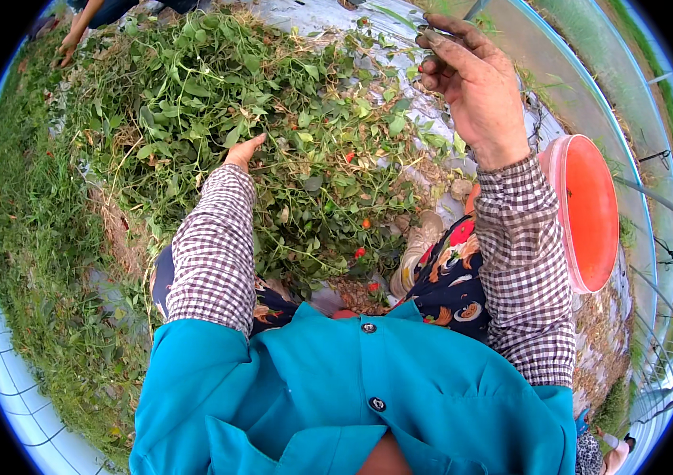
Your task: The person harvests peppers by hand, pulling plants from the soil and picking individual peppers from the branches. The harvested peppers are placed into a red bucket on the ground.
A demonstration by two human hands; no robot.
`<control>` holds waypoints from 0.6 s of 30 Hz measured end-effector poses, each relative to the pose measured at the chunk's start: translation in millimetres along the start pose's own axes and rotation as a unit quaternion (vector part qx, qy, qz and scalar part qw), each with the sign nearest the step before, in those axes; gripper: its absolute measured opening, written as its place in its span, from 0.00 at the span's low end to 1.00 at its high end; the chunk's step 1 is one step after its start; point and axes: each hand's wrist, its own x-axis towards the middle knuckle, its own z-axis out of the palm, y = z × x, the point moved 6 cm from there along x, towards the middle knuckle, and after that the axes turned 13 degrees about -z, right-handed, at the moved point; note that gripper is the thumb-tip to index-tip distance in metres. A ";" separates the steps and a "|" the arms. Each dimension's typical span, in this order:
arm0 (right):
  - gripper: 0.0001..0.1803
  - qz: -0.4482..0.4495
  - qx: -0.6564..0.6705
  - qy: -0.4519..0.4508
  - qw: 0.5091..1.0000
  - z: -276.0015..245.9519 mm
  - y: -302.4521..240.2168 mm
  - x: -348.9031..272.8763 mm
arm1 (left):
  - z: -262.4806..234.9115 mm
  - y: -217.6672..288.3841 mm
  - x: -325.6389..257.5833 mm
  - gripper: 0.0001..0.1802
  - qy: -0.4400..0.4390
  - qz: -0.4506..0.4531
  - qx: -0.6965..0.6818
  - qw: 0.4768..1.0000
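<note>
My left hand (245, 151) reaches into a thick heap of green leafy pepper plants (194, 87). Its thumb shows, while leaves cover the other fingers. Raised at the upper right, my right hand (475, 87) has its soiled fingers curled together. A small red spot and something dark show at its fingertips, too small to name. Several small red peppers (360, 252) lie scattered among the leaves and stems before me, one more red pepper (349, 157) farther up.
A red-orange bucket (594, 214) stands to the right of my right forearm. Beyond it runs a translucent plastic sheet wall (574, 71) with poles. Grass and weeds (36, 261) cover the left side. At the upper left another person's arm (81, 28) reaches down.
</note>
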 end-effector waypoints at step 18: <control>0.16 -0.058 -0.165 -0.106 0.979 37.5 38.6 11.9 | 15.2 -5.2 -170.9 0.19 0.152 0.448 0.226 0.852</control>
